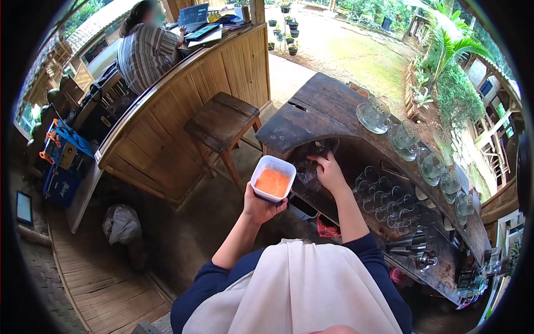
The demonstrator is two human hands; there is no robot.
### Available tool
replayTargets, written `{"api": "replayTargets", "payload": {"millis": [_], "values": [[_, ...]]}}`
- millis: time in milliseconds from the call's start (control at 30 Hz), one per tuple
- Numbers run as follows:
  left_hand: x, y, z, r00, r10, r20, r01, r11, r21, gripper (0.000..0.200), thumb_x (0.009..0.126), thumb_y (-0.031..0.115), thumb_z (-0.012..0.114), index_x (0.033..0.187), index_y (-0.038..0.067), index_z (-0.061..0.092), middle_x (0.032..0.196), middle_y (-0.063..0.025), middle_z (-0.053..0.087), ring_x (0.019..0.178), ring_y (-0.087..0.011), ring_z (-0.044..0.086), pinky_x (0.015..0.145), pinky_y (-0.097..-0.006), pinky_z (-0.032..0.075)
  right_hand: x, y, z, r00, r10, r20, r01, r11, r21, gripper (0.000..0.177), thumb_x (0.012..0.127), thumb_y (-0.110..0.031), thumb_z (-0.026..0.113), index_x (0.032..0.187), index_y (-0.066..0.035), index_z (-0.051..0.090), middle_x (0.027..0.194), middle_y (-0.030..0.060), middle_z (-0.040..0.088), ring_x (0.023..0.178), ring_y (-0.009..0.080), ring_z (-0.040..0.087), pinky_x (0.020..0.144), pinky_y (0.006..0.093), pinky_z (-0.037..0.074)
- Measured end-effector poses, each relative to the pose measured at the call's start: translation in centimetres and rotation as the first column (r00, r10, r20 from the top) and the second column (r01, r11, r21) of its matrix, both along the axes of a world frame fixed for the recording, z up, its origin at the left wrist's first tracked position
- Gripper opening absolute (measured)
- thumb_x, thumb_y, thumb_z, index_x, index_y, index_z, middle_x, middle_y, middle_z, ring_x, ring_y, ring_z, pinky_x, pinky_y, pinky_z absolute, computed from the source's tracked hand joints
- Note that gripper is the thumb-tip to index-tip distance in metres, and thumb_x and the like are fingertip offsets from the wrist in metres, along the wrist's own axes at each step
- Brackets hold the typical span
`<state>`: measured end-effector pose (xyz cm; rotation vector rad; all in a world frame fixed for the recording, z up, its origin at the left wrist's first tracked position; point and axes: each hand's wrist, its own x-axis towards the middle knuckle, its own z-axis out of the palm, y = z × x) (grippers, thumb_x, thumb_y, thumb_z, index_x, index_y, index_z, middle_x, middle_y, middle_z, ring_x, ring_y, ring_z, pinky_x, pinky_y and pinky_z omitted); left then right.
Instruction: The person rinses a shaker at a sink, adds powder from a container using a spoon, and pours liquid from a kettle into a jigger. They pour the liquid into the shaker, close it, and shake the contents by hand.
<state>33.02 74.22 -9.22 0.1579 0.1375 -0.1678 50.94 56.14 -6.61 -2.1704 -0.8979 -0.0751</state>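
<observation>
My left hand point(258, 207) is wrapped round a white square plastic tub point(256, 173), holding it level above the floor. Orange powder point(272, 182) covers the tub's bottom. My right hand point(330, 173) reaches into the shelf under the dark wooden counter point(322, 106). Its fingers are curled, with the index finger pointing left, beside some clear, crinkled plastic point(306, 173). Whatever lies between those fingertips is too dark and small to make out.
Glass cups on saucers point(374, 115) line the counter's right edge. Several glass mugs point(384, 195) stand on the lower shelf, near metal utensils point(409, 242). A wooden stool point(222, 121) stands ahead. A person in a striped top point(147, 55) sits at a laptop point(193, 18) behind a wooden partition.
</observation>
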Motion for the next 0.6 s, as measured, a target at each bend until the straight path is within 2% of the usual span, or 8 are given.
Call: {"api": "replayTargets", "payload": {"millis": [133,233,300,333,400,500,567,600], "values": [[-0.3,0.0,-0.5,0.999,-0.016,0.038,0.016,1.0,-0.004,0.072,0.086,0.065,0.021,0.132,0.013,0.042,0.123,-0.0157,0.051,0.095,-0.0332,0.055,0.083,-0.0455,0.048,0.9,0.3,-1.2,0.994,0.07,0.078,-0.066,0.996,-0.055,0.034,0.077,0.0,0.057,0.104,-0.015,0.069,0.097,0.0138,0.054,0.085,0.0305,0.059,0.077,0.0354,0.05],[-0.3,-0.1,-0.6,1.0,0.009,-0.02,-0.008,0.999,0.053,0.076,0.085,0.067,0.032,0.138,0.013,0.037,0.124,-0.0245,0.051,0.087,-0.032,0.061,0.079,-0.0423,0.052,1.2,0.2,-1.1,0.994,0.079,0.073,-0.073,0.995,-0.07,0.031,0.077,-0.002,0.059,0.103,-0.015,0.07,0.099,0.0126,0.055,0.088,0.0292,0.06,0.078,0.036,0.05],[-0.3,0.2,-0.8,0.997,-0.058,0.049,0.057,0.998,0.017,0.069,0.086,0.062,0.022,0.133,0.016,0.043,0.125,-0.0141,0.052,0.099,-0.0326,0.056,0.082,-0.0465,0.049,1.3,0.0,-1.0,0.993,0.08,0.084,-0.075,0.995,-0.061,0.029,0.077,-0.003,0.06,0.102,-0.015,0.07,0.1,0.0119,0.055,0.09,0.0286,0.06,0.078,0.0359,0.05],[-0.3,0.1,-0.9,0.997,-0.059,0.049,0.058,0.998,0.019,0.069,0.086,0.062,0.022,0.133,0.016,0.043,0.125,-0.0141,0.052,0.099,-0.0326,0.056,0.082,-0.0465,0.049,1.3,-0.1,-1.0,0.993,0.082,0.083,-0.078,0.995,-0.055,0.028,0.078,-0.003,0.06,0.102,-0.014,0.07,0.102,0.0113,0.056,0.09,0.0281,0.061,0.078,0.035,0.051],[-0.3,-0.2,-0.3,1.0,-0.01,-0.023,0.011,0.998,0.058,0.075,0.085,0.067,0.032,0.137,0.014,0.038,0.125,-0.0229,0.051,0.091,-0.032,0.06,0.08,-0.0423,0.051,1.1,-0.1,-0.6,0.993,0.08,0.081,-0.076,0.996,-0.047,0.027,0.078,-0.003,0.06,0.101,-0.013,0.07,0.103,0.0107,0.056,0.09,0.0275,0.061,0.077,0.0341,0.051],[-0.2,-0.4,-0.5,1.0,-0.028,-0.002,0.028,0.998,0.053,0.074,0.085,0.066,0.033,0.137,0.014,0.039,0.126,-0.0225,0.05,0.095,-0.0326,0.06,0.081,-0.0424,0.05,0.5,-0.4,0.1,0.991,0.109,0.076,-0.112,0.993,0.041,0.021,0.078,-0.003,0.06,0.095,-0.011,0.069,0.105,0.0104,0.057,0.09,0.0297,0.061,0.075,0.0373,0.05],[0.0,-0.7,-0.7,0.999,-0.037,0.016,0.036,0.998,0.044,0.074,0.085,0.066,0.034,0.137,0.014,0.039,0.127,-0.0221,0.05,0.097,-0.0327,0.059,0.082,-0.0426,0.05,0.1,-0.5,0.8,0.979,0.095,0.182,-0.136,0.964,0.229,0.021,0.078,0.002,0.06,0.095,-0.007,0.067,0.104,0.0104,0.06,0.087,0.0276,0.063,0.073,0.034,0.05],[0.2,-0.9,-0.7,0.999,-0.04,0.036,0.039,0.999,0.034,0.074,0.085,0.065,0.035,0.137,0.014,0.039,0.128,-0.0217,0.049,0.1,-0.0329,0.058,0.082,-0.0428,0.05,-0.3,-0.8,1.3,0.979,0.089,0.182,-0.13,0.965,0.228,0.021,0.078,0.002,0.06,0.095,-0.007,0.067,0.104,0.0104,0.06,0.087,0.0276,0.063,0.073,0.034,0.05]]}}
